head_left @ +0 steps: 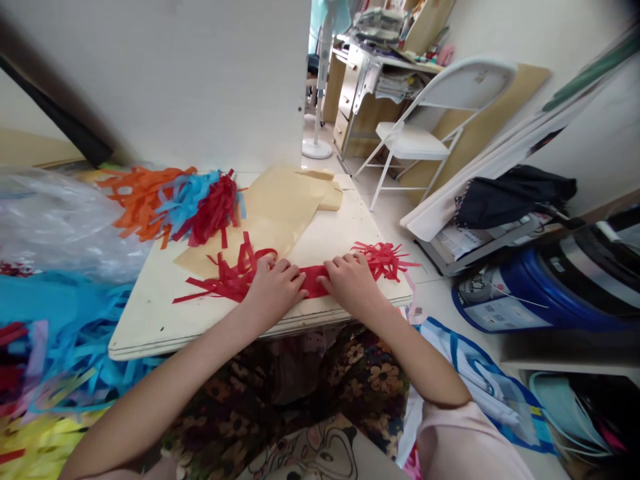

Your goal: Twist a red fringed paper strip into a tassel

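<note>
Lying flat along the near edge of the table, the red fringed paper strip is stretching crosswise, its cut tassels fanning out loose at both ends. It is looking thin and very light, soft and limp, likely tearing easily where the fringe is cut; the uncut band in the middle is judged the safest place for taking hold, with flat pressure rather than a hard pinch. The left hand is pressing down on the strip, fingers held close together and curled onto the paper. The right hand is doing the same just beside it, fingers together and bent, with a short stretch of red band showing between the two hands. Whether any fingertip is pinching the edge cannot be told. Farther back a tan paper sheet is lying on the table, and beside it a heap of orange, blue and red fringe. A clear plastic bag is sitting at the left, and a white folding chair is standing beyond the table.
</note>
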Available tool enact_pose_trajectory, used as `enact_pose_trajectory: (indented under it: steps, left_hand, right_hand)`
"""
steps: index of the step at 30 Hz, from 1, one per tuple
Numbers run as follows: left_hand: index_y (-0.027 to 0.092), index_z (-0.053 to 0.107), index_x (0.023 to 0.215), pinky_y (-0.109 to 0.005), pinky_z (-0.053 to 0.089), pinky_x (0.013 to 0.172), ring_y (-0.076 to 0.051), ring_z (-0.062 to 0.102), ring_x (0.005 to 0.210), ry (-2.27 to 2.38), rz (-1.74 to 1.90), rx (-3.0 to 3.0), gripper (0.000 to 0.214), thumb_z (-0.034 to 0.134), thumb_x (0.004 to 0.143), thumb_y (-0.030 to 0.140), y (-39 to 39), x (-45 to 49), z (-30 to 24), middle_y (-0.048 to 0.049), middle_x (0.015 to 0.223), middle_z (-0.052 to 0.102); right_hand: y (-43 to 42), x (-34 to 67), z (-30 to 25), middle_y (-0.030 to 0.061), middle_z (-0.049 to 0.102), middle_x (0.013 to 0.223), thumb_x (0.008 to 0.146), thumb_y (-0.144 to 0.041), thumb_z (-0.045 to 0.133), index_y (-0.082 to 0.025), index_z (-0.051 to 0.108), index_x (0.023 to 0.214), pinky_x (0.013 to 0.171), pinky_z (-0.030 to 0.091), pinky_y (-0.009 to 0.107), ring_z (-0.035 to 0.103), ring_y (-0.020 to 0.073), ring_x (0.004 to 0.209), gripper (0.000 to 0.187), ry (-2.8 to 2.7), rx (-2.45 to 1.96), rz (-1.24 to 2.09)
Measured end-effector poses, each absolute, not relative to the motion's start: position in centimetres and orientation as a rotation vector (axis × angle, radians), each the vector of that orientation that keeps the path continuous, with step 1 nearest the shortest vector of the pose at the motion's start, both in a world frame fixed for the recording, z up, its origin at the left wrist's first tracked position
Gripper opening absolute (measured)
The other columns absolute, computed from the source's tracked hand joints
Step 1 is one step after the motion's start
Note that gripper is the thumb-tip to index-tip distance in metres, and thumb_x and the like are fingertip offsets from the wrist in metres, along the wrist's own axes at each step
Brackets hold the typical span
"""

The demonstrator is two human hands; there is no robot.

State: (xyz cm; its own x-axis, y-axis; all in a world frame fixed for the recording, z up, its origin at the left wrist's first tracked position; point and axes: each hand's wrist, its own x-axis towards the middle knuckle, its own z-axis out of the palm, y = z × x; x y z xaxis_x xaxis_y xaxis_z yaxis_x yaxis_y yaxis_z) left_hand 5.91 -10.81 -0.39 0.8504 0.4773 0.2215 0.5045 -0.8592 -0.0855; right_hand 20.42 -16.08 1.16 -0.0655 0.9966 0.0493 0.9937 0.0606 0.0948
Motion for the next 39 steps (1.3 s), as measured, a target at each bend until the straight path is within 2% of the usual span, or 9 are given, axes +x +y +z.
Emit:
enact_pose_trajectory:
  steps: [5,12,17,20,22,24,27,32,39]
  left_hand:
    - [0.015,0.060,0.081,-0.043,0.028,0.073,-0.024,0.048,0.084,-0.763,-0.315,-2.893,0.025,0.039,0.079,0.030,-10.9,5.9,-0.3,-0.0063,0.080,0.061]
    - [0.014,0.060,0.084,-0.044,0.031,0.072,-0.024,0.050,0.081,-0.710,-0.440,-2.802,0.024,0.041,0.078,0.028,-10.8,5.8,-1.2,-0.0071,0.076,0.062]
    - [0.015,0.060,0.082,-0.046,0.033,0.074,-0.025,0.051,0.081,-0.754,-0.465,-2.790,0.022,0.043,0.076,0.027,-11.0,5.8,-0.9,-0.0065,0.077,0.063]
    - [0.014,0.056,0.094,-0.051,0.027,0.083,-0.027,0.047,0.097,-0.810,-0.562,-2.731,0.026,0.037,0.078,0.021,-12.5,6.9,-0.6,-0.0100,0.100,0.059]
    - [0.011,0.047,0.109,-0.053,0.019,0.091,-0.028,0.035,0.112,-0.775,-0.655,-2.722,0.035,0.031,0.079,0.019,-14.0,8.3,-0.9,-0.0113,0.120,0.045]
    - [0.007,0.037,0.118,-0.048,0.017,0.096,-0.027,0.026,0.118,-0.712,-0.676,-2.797,0.043,0.028,0.081,0.026,-15.2,9.7,-1.8,-0.0129,0.127,0.034]
    - [-0.001,0.034,0.119,-0.039,0.024,0.096,-0.026,0.027,0.118,-0.761,-0.578,-2.911,0.059,0.027,0.079,0.042,-16.2,10.7,-3.5,-0.0182,0.126,0.035]
    - [-0.004,0.039,0.115,-0.037,0.029,0.094,-0.028,0.032,0.115,-0.911,-0.453,-2.869,0.074,0.034,0.071,0.056,-15.8,9.1,-4.6,-0.0219,0.121,0.039]
    - [0.006,0.054,0.101,-0.031,0.040,0.083,-0.022,0.049,0.100,-0.783,-0.632,-2.665,0.037,0.041,0.077,0.030,-15.4,6.3,-4.8,-0.0147,0.108,0.054]
  right_hand:
    - [-17.9,18.5,-0.8,0.0131,0.031,0.129,0.081,-0.047,0.022,-0.007,0.032,0.122,0.097,0.007,0.044,0.024,0.0224,0.118,0.058,2.555,2.005,0.192]
    - [-18.9,20.7,-2.6,0.0191,0.026,0.130,0.066,-0.069,0.025,0.001,0.028,0.123,0.099,0.003,0.043,0.019,0.0250,0.121,0.091,2.397,2.090,0.202]
    - [-19.4,21.9,-2.4,0.0196,0.031,0.127,0.063,-0.070,0.029,0.002,0.031,0.121,0.099,0.000,0.045,0.022,0.0265,0.120,0.092,2.354,2.116,0.284]
    - [-19.4,21.8,-2.6,0.0198,0.031,0.127,0.063,-0.066,0.033,0.002,0.032,0.121,0.099,0.001,0.046,0.022,0.0281,0.119,0.090,2.356,2.112,0.317]
    - [-19.4,21.8,-2.9,0.0182,0.032,0.127,0.066,-0.059,0.038,-0.001,0.033,0.121,0.098,0.001,0.048,0.022,0.0295,0.119,0.081,2.346,2.092,0.347]
    - [-19.3,21.9,-3.0,0.0148,0.032,0.128,0.067,-0.048,0.043,-0.008,0.036,0.121,0.097,0.002,0.050,0.022,0.0311,0.119,0.068,2.326,2.060,0.372]
    - [-19.3,22.0,-3.1,0.0118,0.031,0.130,0.068,-0.037,0.046,-0.011,0.038,0.120,0.096,0.004,0.051,0.023,0.0327,0.118,0.059,2.284,2.036,0.402]
    - [-19.3,22.3,-2.9,0.0153,0.030,0.129,0.061,-0.049,0.049,0.000,0.034,0.121,0.097,0.002,0.050,0.017,0.0360,0.119,0.079,2.335,2.043,0.414]
    - [-20.5,21.6,-3.3,0.0195,0.033,0.126,0.064,-0.064,0.037,0.001,0.036,0.119,0.097,0.001,0.049,0.021,0.0323,0.119,0.084,2.385,2.152,0.372]
